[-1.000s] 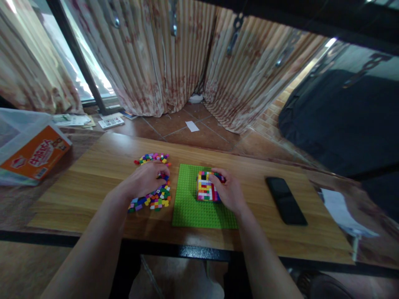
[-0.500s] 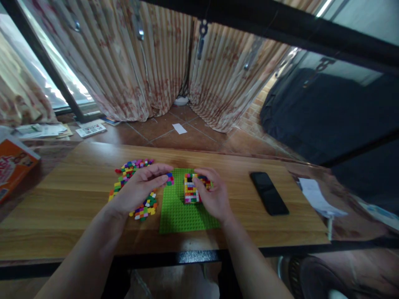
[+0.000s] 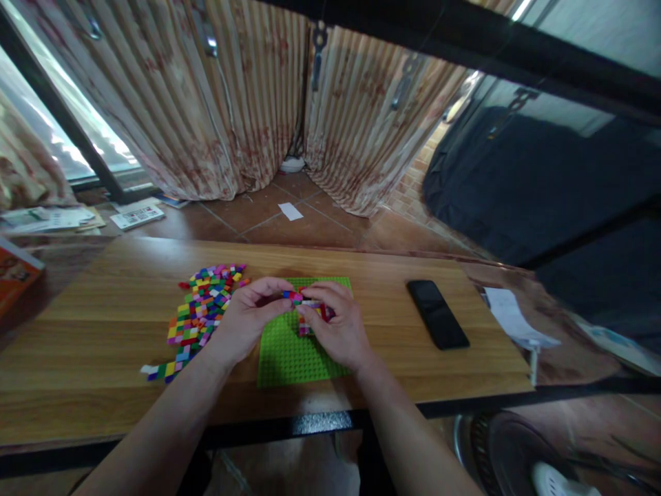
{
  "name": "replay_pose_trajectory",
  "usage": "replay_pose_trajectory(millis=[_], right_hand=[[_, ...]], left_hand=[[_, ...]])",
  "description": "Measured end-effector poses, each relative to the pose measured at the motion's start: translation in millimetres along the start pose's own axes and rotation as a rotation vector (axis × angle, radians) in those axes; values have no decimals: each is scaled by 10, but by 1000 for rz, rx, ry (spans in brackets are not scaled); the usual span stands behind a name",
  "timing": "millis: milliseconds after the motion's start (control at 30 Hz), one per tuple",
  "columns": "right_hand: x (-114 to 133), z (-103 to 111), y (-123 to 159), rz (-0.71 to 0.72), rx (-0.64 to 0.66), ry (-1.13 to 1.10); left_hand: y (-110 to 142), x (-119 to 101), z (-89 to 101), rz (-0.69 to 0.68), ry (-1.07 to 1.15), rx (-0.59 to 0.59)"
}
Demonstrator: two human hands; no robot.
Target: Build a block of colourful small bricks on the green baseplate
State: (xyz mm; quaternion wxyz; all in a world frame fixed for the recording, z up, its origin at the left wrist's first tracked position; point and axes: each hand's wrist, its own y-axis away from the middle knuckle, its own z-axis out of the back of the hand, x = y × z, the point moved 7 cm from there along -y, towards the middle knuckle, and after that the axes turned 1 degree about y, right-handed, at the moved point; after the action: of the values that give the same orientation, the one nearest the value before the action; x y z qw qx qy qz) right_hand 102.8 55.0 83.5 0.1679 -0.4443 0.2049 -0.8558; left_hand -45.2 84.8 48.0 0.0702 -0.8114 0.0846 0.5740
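Observation:
A green studded baseplate (image 3: pixel 289 355) lies on the wooden table (image 3: pixel 103 331). On it stands a small block of many-coloured bricks (image 3: pixel 306 328), mostly hidden behind my hands. My left hand (image 3: pixel 248 320) pinches a small red and blue brick (image 3: pixel 292 296) at its fingertips, right above the block. My right hand (image 3: pixel 335 327) curls round the block's right side and top, its fingers meeting the left hand's. A spread of loose coloured bricks (image 3: pixel 199 306) lies left of the baseplate.
A black phone (image 3: pixel 436 313) lies flat on the table to the right of the baseplate. An orange box (image 3: pixel 13 274) sits at the far left edge. White paper (image 3: pixel 511 317) is at the right end. Curtains hang beyond the table.
My left hand has left the loose pile with a small brick and moved right to meet my right hand over the block. The view has shifted to the right.

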Motion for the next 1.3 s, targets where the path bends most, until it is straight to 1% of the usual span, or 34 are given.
replay_pose_trajectory(millis=[100,167,300,367,500,633,800,933,1000,1133,1200,1300], right_hand=[[-5,-13,2,-7,-14,-17],[-16,-15,5,-34,-28,-20],[-20,-19,8,-59,-40,-18],[-22,-25,6,-60,-37,-13],[-26,-37,3,-60,-27,15],[-10,-32,2,-48,-47,60],[58,-60,14,18,-62,161],[65,-57,14,49,-67,209],[10,6,-3,34,-82,214],[-234,246,-44,-92,-146,147],[-318,314,-54,-115,-130,129],[-339,300,-47,-79,-53,134]], left_hand=[[-1,-14,1,-59,-65,-32],[4,-24,-10,-80,-149,-42],[26,-62,-62,-143,-306,-6],[37,-75,-60,-172,-344,-16],[58,-67,-54,-182,-394,-64],[80,-48,-77,-164,-374,-128],[87,-18,-76,-144,-335,-219],[91,30,-52,-94,-295,-275],[90,52,-40,-66,-272,-285],[72,83,22,-45,-220,-302],[55,110,59,-34,-202,-306],[32,152,85,-26,-213,-295]])
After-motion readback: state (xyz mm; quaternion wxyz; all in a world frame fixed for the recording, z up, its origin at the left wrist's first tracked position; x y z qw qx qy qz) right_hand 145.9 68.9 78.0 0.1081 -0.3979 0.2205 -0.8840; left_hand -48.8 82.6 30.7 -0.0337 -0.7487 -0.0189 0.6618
